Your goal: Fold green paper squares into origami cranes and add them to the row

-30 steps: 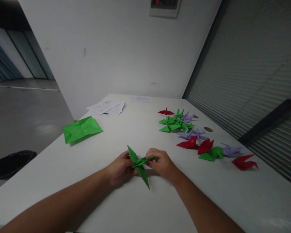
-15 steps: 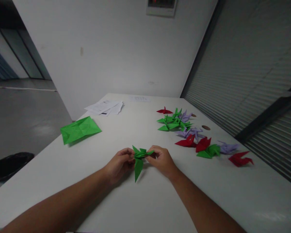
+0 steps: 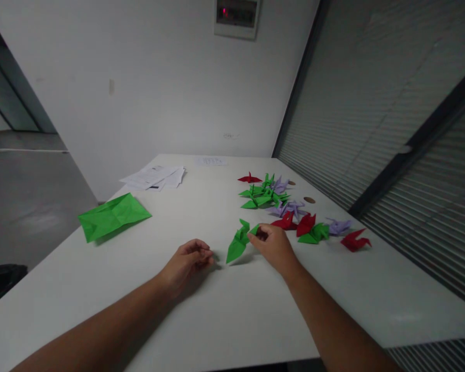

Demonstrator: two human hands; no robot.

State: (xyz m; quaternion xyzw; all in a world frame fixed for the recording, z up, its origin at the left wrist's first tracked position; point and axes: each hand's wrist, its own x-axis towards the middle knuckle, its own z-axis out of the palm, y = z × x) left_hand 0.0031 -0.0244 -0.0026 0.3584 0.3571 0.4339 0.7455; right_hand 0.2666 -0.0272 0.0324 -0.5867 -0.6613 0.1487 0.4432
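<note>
While the right hand (image 3: 273, 247) pinches one tip of the green paper crane (image 3: 238, 242) between thumb and fingertips, the crane's long wing points down toward the white table (image 3: 225, 315) near its middle. Fingers of that hand are curled close around the paper tip, the rest of the crane standing free to the left of the hand. Lying on the table just left of the crane, the left hand (image 3: 188, 261) holds nothing, its fingers loosely curled inward and apart from the paper. Just beyond the right hand lies a row of folded cranes (image 3: 290, 214) in red, green and lilac, running toward the right edge of the table beside the slatted blind (image 3: 391, 129). A creased green sheet (image 3: 112, 216) lies near the left edge, well apart from both hands, and white papers (image 3: 155, 176) sit near the far left corner. Bare tabletop stretches between the green sheet and the hands, and across the near part around both forearms.
</note>
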